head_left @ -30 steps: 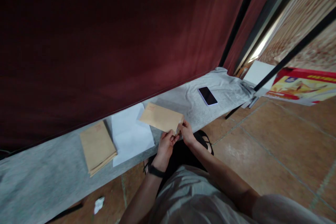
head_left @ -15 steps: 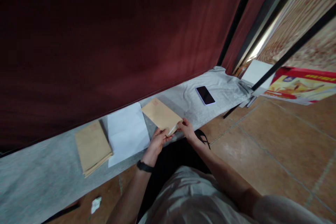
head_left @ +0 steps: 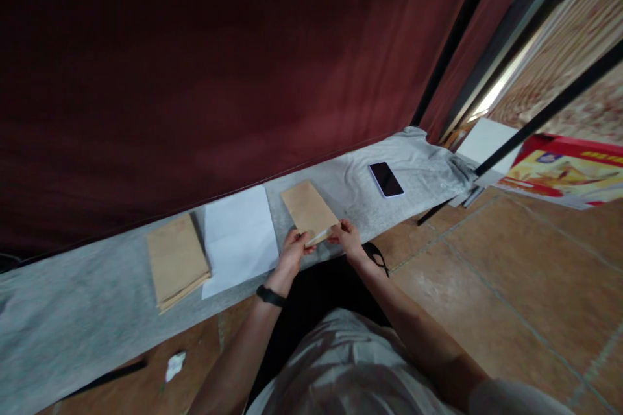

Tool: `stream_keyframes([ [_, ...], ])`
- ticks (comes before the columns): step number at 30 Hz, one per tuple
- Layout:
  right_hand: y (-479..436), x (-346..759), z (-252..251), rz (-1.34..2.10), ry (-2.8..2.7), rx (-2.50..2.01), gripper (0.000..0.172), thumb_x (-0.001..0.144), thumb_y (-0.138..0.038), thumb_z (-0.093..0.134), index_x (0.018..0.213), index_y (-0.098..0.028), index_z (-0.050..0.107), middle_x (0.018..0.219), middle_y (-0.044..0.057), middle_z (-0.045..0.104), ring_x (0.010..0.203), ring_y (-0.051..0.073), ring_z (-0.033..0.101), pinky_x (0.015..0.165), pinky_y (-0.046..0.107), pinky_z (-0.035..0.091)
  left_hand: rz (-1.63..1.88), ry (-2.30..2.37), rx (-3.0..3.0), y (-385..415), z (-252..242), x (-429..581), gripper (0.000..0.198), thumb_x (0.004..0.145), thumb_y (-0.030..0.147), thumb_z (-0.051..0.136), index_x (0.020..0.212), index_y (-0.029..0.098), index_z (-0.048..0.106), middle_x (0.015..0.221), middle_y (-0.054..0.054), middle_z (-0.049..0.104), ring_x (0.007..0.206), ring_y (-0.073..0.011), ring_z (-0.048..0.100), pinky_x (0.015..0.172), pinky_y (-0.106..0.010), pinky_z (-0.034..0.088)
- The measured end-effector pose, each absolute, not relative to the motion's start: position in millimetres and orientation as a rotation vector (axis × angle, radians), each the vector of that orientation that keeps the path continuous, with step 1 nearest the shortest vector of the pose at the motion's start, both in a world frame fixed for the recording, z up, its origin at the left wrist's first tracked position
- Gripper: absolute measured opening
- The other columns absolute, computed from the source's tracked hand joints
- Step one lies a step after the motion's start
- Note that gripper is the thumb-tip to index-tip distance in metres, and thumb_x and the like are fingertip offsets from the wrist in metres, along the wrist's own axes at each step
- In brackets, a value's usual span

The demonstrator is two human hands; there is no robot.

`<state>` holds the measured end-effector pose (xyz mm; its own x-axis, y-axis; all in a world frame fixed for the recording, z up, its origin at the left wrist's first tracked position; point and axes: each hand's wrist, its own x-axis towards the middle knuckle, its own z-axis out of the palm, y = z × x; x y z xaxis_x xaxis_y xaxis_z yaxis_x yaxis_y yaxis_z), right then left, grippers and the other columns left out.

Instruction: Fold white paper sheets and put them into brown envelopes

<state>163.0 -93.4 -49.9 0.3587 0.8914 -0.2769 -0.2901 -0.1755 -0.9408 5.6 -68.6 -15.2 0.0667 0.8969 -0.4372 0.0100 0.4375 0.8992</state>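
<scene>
A brown paper envelope (head_left: 309, 206) is held at its near end by both hands, above the grey cloth. My left hand (head_left: 294, 250) pinches its near left corner. On the near right corner, my right hand (head_left: 346, 237) is closed with the fingertips at the edge. Between the hands a whitish strip shows along the envelope's near edge; whether it is paper inside or part of the flap I cannot tell. White paper sheets (head_left: 240, 240) lie to the left of the envelope, and beyond them rests a stack of brown envelopes (head_left: 178, 258).
A phone-like tablet (head_left: 386, 179) with a dark screen lies right of the envelope on the cloth-covered bench (head_left: 97, 311). Behind rises a dark red curtain (head_left: 233, 91). A red and yellow box (head_left: 564, 172) stands at right. Crumpled white paper (head_left: 175, 366) lies on the tiled floor.
The envelope has turned slightly, its far end swinging right and pointing more directly away from me. Both hands keep their hold at its near end. The camera view has shifted a little.
</scene>
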Motion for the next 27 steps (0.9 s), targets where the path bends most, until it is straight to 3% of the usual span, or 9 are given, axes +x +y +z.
stream_keyframes([
  [4,-93,161,-52,1.175,-0.675,-1.364,0.027,0.074,-0.048,0.069,0.081,-0.024,0.058,0.061,-0.002,0.06,0.055,0.018,0.06,0.053,0.033,0.055,0.847,1.429,0.986,-57,-20,5,0.009,0.082,0.018,0.068,0.088,0.018,0.061,0.067,0.004,0.064,0.041,-0.0066,0.053,0.039,-0.016,0.037],
  [7,-96,166,-52,1.169,-0.742,-1.383,0.025,0.077,-0.046,0.067,0.085,-0.023,0.061,0.064,-0.001,0.061,0.052,0.017,0.058,0.052,0.034,0.053,0.851,1.503,1.053,-48,-23,2,0.009,0.082,0.015,0.066,0.091,0.019,0.063,0.066,0.003,0.063,0.041,-0.0084,0.052,0.041,-0.018,0.037],
  [9,-97,174,-52,1.047,-0.909,-1.459,0.023,0.081,-0.041,0.065,0.096,-0.023,0.065,0.072,0.001,0.065,0.058,0.018,0.06,0.059,0.035,0.055,0.861,1.557,1.098,-42,-24,0,0.012,0.082,0.015,0.065,0.093,0.02,0.065,0.071,0.001,0.067,0.051,-0.012,0.059,0.049,-0.02,0.043],
  [12,-95,189,-52,0.648,-1.352,-1.612,0.027,0.091,-0.032,0.056,0.113,-0.023,0.067,0.098,0.008,0.07,0.085,0.023,0.067,0.082,0.038,0.055,0.876,1.632,1.165,-37,-23,-4,0.021,0.081,0.013,0.066,0.101,0.02,0.066,0.092,-0.006,0.073,0.084,-0.0204,0.07,0.071,-0.026,0.052],
  [14,-92,198,-53,0.449,-1.616,-1.609,0.031,0.096,-0.028,0.048,0.121,-0.022,0.066,0.117,0.011,0.068,0.107,0.025,0.065,0.096,0.04,0.051,0.873,1.676,1.205,-37,-22,-6,0.027,0.081,0.012,0.066,0.107,0.02,0.065,0.105,-0.01,0.073,0.102,-0.0248,0.069,0.084,-0.03,0.052],
  [17,-87,206,-54,0.36,-1.879,-1.499,0.036,0.1,-0.027,0.045,0.131,-0.021,0.063,0.137,0.012,0.062,0.126,0.025,0.057,0.107,0.043,0.045,0.832,1.723,1.287,-44,-20,-6,0.039,0.083,0.013,0.066,0.122,0.02,0.062,0.111,-0.013,0.071,0.11,-0.0292,0.067,0.095,-0.035,0.049],
  [20,-86,208,-55,0.349,-2.011,-1.451,0.038,0.102,-0.029,0.047,0.136,-0.024,0.06,0.144,0.01,0.058,0.13,0.024,0.054,0.107,0.045,0.042,0.739,1.788,1.449,-58,-16,-8,0.049,0.085,0.018,0.066,0.134,0.022,0.058,0.109,-0.014,0.07,0.112,-0.0337,0.065,0.098,-0.039,0.048],
  [23,-87,205,-54,0.334,-2.058,-1.457,0.035,0.101,-0.03,0.05,0.134,-0.028,0.063,0.143,0.007,0.06,0.13,0.025,0.055,0.108,0.046,0.04,0.781,1.787,1.581,-69,-10,-8,0.047,0.087,0.022,0.064,0.133,0.023,0.06,0.119,-0.016,0.065,0.126,-0.037,0.056,0.106,-0.043,0.043],
  [27,-90,203,-53,0.313,-2.05,-1.473,0.034,0.102,-0.031,0.049,0.132,-0.029,0.065,0.141,0.006,0.062,0.131,0.026,0.055,0.109,0.047,0.038,0.894,1.452,1.75,-56,-6,4,0.037,0.087,0.021,0.063,0.124,0.022,0.067,0.141,-0.015,0.057,0.142,-0.0355,0.039,0.122,-0.046,0.024],
])
